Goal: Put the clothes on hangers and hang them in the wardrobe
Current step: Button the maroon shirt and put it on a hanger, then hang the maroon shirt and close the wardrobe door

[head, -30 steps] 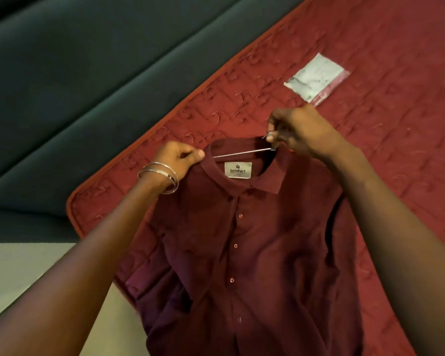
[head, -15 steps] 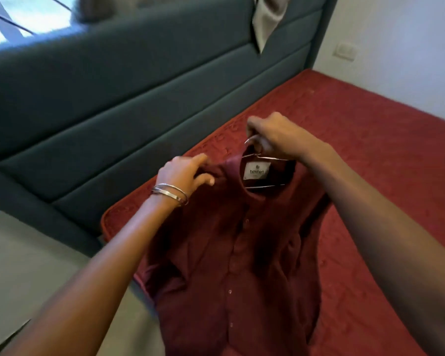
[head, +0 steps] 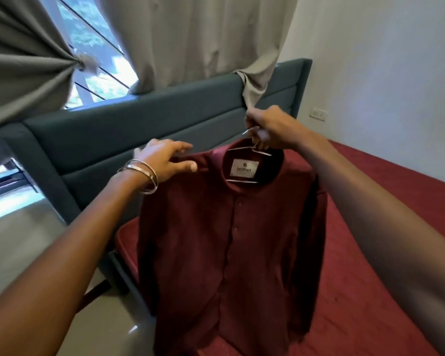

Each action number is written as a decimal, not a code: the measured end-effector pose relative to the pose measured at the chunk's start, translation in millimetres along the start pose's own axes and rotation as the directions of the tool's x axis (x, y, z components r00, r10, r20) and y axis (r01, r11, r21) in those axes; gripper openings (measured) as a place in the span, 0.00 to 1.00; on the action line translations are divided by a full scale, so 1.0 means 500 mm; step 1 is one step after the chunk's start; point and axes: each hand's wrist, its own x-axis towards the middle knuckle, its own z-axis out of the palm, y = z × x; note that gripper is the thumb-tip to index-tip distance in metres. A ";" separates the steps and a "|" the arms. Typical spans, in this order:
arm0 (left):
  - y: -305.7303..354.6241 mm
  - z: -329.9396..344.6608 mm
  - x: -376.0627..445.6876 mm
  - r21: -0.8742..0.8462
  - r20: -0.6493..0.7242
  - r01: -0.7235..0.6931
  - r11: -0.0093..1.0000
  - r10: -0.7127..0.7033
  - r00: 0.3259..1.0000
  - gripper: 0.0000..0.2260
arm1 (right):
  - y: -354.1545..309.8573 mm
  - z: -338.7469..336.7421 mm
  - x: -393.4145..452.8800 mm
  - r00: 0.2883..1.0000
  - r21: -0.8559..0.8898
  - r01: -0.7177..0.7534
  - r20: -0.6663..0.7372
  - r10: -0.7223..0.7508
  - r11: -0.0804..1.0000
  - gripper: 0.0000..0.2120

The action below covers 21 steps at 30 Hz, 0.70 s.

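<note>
The right hand (head: 269,129) is curled tight around the hook and neck of a thin metal wire hanger (head: 249,150), holding it up in the air. From that hanger hangs a maroon button-up shirt (head: 229,240), its collar opening just under the right hand's knuckles, with a white neck label (head: 244,167) showing inside the collar and the hanger's lower wire crossing below the label. The shirt's buttoned front faces the camera and drops straight down from the right hand. The left hand (head: 165,160) is at the shirt's shoulder on its own side, level with the collar and well to the left of the right hand; its fingers are spread and nearly straight over the top of the shoulder seam, thumb underneath against the cloth, so it touches rather than grips. Two silver bangles (head: 141,176) sit on the left wrist. Below and to the right of the right hand lies a bed with a red quilted bedspread (head: 370,304). Behind both hands runs a teal padded headboard (head: 139,129), and above it hang grey curtains (head: 190,39) in front of a window (head: 98,62). Far to the right of the right hand, a wall socket (head: 318,114) is set in the white wall.
</note>
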 end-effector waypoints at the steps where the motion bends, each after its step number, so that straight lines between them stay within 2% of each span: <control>1: 0.023 -0.020 -0.007 -0.054 -0.027 -0.065 0.996 0.063 0.998 0.29 | -0.029 -0.010 0.008 0.999 0.033 0.024 0.038 -0.025 0.999 0.05; 3: 0.066 -0.053 -0.025 -0.191 -0.107 -0.149 0.970 0.130 0.986 0.22 | -0.089 -0.029 0.024 0.994 0.093 0.089 0.054 -0.094 0.992 0.03; 4: 0.081 -0.067 -0.036 -0.202 -0.160 -0.170 0.965 0.138 0.977 0.18 | -0.116 -0.036 0.033 0.990 0.108 0.128 0.045 -0.133 0.986 0.01; 7: 0.082 -0.105 -0.069 -0.090 -0.320 -0.141 0.986 0.106 0.941 0.13 | -0.186 -0.057 0.061 0.962 0.045 0.272 -0.025 -0.271 0.961 0.06; 8: 0.074 -0.125 -0.084 -0.066 -0.361 -0.123 0.990 0.091 0.928 0.14 | -0.207 -0.065 0.069 0.951 0.065 0.307 -0.060 -0.304 0.949 0.06; 11: 0.043 -0.192 -0.134 -0.069 -0.427 -0.131 0.989 0.090 0.900 0.28 | -0.274 -0.083 0.105 0.888 0.166 0.445 -0.208 -0.410 0.880 0.02; 13: 0.014 -0.234 -0.170 0.069 -0.458 -0.125 0.990 0.143 0.878 0.34 | -0.335 -0.089 0.136 0.840 0.224 0.529 -0.278 -0.467 0.818 0.02; 15: -0.020 -0.279 -0.209 0.144 -0.556 -0.037 0.989 0.112 0.824 0.31 | -0.411 -0.093 0.166 0.806 0.281 0.581 -0.327 -0.493 0.763 0.03; 17: -0.059 -0.333 -0.256 0.145 -0.654 0.079 0.986 0.035 0.756 0.25 | -0.493 -0.089 0.200 0.754 0.304 0.648 -0.384 -0.533 0.699 0.04; 19: -0.101 -0.397 -0.310 0.172 -0.689 0.241 0.955 -0.059 0.722 0.19 | -0.585 -0.086 0.229 0.696 0.296 0.712 -0.418 -0.583 0.637 0.07; 21: -0.144 -0.464 -0.367 0.242 -0.689 0.411 0.879 -0.142 0.711 0.15 | -0.683 -0.084 0.254 0.645 0.297 0.761 -0.444 -0.622 0.577 0.08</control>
